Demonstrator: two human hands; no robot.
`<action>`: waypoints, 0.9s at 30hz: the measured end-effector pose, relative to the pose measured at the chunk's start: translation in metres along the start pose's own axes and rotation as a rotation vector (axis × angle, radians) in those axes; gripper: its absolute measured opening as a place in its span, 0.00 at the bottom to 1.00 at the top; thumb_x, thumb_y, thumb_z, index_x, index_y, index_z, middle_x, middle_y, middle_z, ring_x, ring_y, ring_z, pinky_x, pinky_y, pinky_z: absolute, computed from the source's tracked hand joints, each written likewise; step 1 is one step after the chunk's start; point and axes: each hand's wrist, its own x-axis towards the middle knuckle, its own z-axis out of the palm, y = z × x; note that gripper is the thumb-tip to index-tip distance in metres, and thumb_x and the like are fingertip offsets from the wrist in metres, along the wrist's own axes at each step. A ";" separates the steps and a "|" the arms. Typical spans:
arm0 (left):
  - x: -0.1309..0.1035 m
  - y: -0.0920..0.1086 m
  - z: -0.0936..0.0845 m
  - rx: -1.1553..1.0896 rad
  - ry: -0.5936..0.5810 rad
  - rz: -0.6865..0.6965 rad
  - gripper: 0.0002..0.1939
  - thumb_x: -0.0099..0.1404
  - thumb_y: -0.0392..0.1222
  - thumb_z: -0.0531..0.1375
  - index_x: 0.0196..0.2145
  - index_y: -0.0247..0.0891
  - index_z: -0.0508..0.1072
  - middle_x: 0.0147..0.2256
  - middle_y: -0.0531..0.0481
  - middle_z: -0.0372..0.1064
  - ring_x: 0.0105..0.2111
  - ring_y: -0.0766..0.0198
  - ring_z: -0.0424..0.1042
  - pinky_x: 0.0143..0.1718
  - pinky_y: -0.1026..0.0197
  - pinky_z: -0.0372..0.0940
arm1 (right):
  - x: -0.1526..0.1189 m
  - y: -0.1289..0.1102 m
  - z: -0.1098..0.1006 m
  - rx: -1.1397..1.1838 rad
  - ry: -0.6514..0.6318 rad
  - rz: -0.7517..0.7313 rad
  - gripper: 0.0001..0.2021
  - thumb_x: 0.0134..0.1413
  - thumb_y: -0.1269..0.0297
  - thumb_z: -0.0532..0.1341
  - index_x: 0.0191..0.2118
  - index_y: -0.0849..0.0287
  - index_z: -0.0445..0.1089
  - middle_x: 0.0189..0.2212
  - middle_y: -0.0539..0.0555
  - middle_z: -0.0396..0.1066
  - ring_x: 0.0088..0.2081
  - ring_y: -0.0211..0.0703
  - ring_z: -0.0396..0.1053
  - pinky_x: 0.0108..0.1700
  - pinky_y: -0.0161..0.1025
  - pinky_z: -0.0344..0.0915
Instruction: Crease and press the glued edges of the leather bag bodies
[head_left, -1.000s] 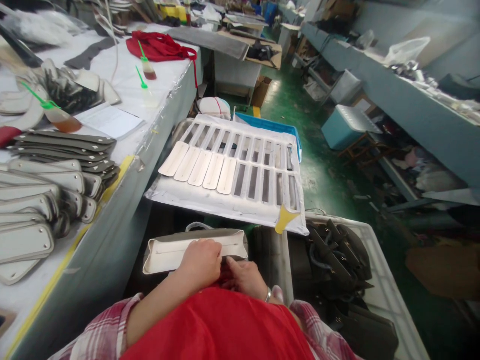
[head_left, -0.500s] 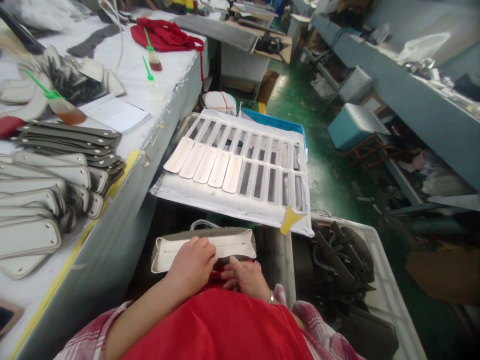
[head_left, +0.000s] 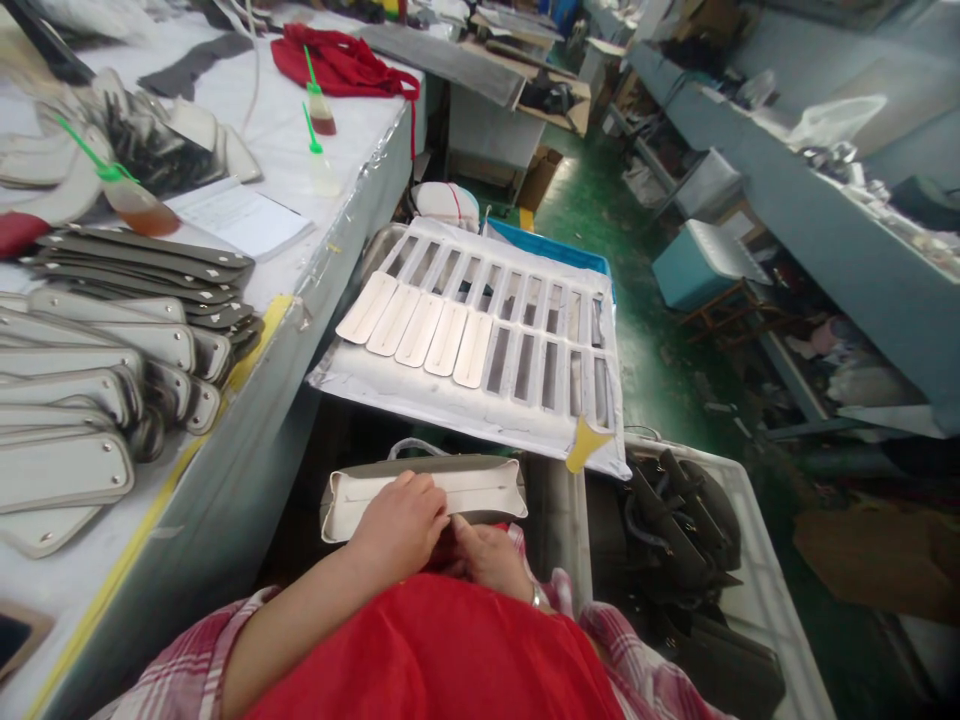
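Observation:
A dark grey-green handbag [head_left: 491,485] lies at my lap with its long cream-white face up, a slit or zip line along the middle. Its handle [head_left: 416,445] loops out on the far side. My left hand [head_left: 401,515] lies across the white face, fingers curled over the near edge and closed on it. Close beside it, my right hand [head_left: 491,560] pinches the same near edge with the thumb on top; its other fingers are partly hidden beneath. The bag's underside is out of sight.
Ahead stands a slotted white rack [head_left: 442,380] with several cream panels [head_left: 409,330] and a yellow tab. At right, a white bin [head_left: 765,550] holds dark bags. The left table [head_left: 277,290] carries stacked panels, glue bottles [head_left: 142,205], a notebook and red cloth.
The view has shifted slightly, so most things sit a little further right. My right hand's fingers have drawn in closer to the left hand at the bag's near edge.

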 end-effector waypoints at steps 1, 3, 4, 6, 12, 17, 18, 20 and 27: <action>-0.004 -0.004 -0.003 -0.019 0.004 0.006 0.04 0.60 0.37 0.53 0.32 0.37 0.68 0.33 0.48 0.65 0.36 0.59 0.62 0.37 0.57 0.59 | -0.001 -0.002 0.003 0.016 -0.004 0.023 0.18 0.56 0.54 0.52 0.24 0.64 0.66 0.18 0.55 0.70 0.16 0.36 0.65 0.17 0.31 0.54; -0.014 -0.015 -0.011 -0.030 0.033 0.008 0.04 0.59 0.38 0.55 0.33 0.38 0.68 0.34 0.48 0.65 0.37 0.58 0.62 0.38 0.56 0.59 | -0.002 -0.006 0.008 0.050 0.005 0.077 0.18 0.58 0.57 0.50 0.27 0.65 0.67 0.21 0.56 0.72 0.17 0.35 0.66 0.17 0.30 0.53; -0.021 -0.021 -0.014 -0.021 0.058 0.009 0.03 0.59 0.39 0.56 0.32 0.39 0.68 0.35 0.48 0.66 0.38 0.58 0.62 0.39 0.55 0.59 | -0.002 -0.007 0.011 0.058 0.008 0.096 0.18 0.59 0.57 0.49 0.29 0.66 0.68 0.22 0.57 0.72 0.17 0.34 0.66 0.17 0.29 0.52; -0.033 -0.034 -0.018 0.004 0.128 0.021 0.04 0.59 0.42 0.57 0.29 0.41 0.69 0.38 0.49 0.66 0.42 0.56 0.62 0.46 0.49 0.56 | -0.002 -0.009 0.016 0.055 0.018 0.118 0.19 0.60 0.57 0.48 0.31 0.68 0.68 0.24 0.58 0.73 0.17 0.33 0.66 0.16 0.28 0.52; -0.046 -0.052 -0.008 -0.020 0.270 0.009 0.07 0.60 0.42 0.55 0.26 0.43 0.71 0.51 0.51 0.62 0.54 0.53 0.54 0.56 0.39 0.38 | 0.001 -0.010 0.029 0.031 0.034 0.105 0.20 0.60 0.57 0.48 0.31 0.68 0.68 0.24 0.59 0.73 0.16 0.32 0.65 0.15 0.28 0.50; -0.045 -0.051 -0.003 -0.073 0.262 -0.016 0.08 0.60 0.42 0.54 0.26 0.43 0.71 0.50 0.53 0.64 0.54 0.54 0.56 0.57 0.38 0.36 | 0.003 -0.006 0.034 0.009 0.073 0.071 0.22 0.56 0.51 0.51 0.31 0.67 0.69 0.23 0.59 0.73 0.16 0.33 0.65 0.16 0.28 0.51; -0.046 -0.051 -0.002 -0.087 0.256 -0.007 0.07 0.60 0.42 0.55 0.26 0.43 0.71 0.49 0.53 0.65 0.54 0.54 0.56 0.57 0.38 0.35 | 0.003 -0.004 0.034 0.004 0.075 0.077 0.22 0.55 0.50 0.52 0.30 0.67 0.69 0.23 0.58 0.73 0.17 0.34 0.65 0.16 0.29 0.52; -0.049 -0.052 -0.001 -0.117 0.253 0.005 0.06 0.58 0.44 0.57 0.27 0.43 0.71 0.49 0.54 0.65 0.54 0.55 0.56 0.57 0.39 0.35 | 0.002 -0.002 0.034 0.001 0.080 0.092 0.23 0.54 0.49 0.52 0.30 0.67 0.69 0.23 0.58 0.73 0.17 0.34 0.65 0.16 0.29 0.53; -0.047 -0.046 0.004 -0.120 0.278 -0.088 0.09 0.59 0.43 0.56 0.23 0.42 0.70 0.48 0.53 0.65 0.53 0.53 0.57 0.55 0.37 0.38 | -0.001 -0.003 0.036 0.016 0.075 0.102 0.20 0.59 0.56 0.48 0.30 0.68 0.68 0.22 0.58 0.72 0.16 0.33 0.65 0.17 0.28 0.53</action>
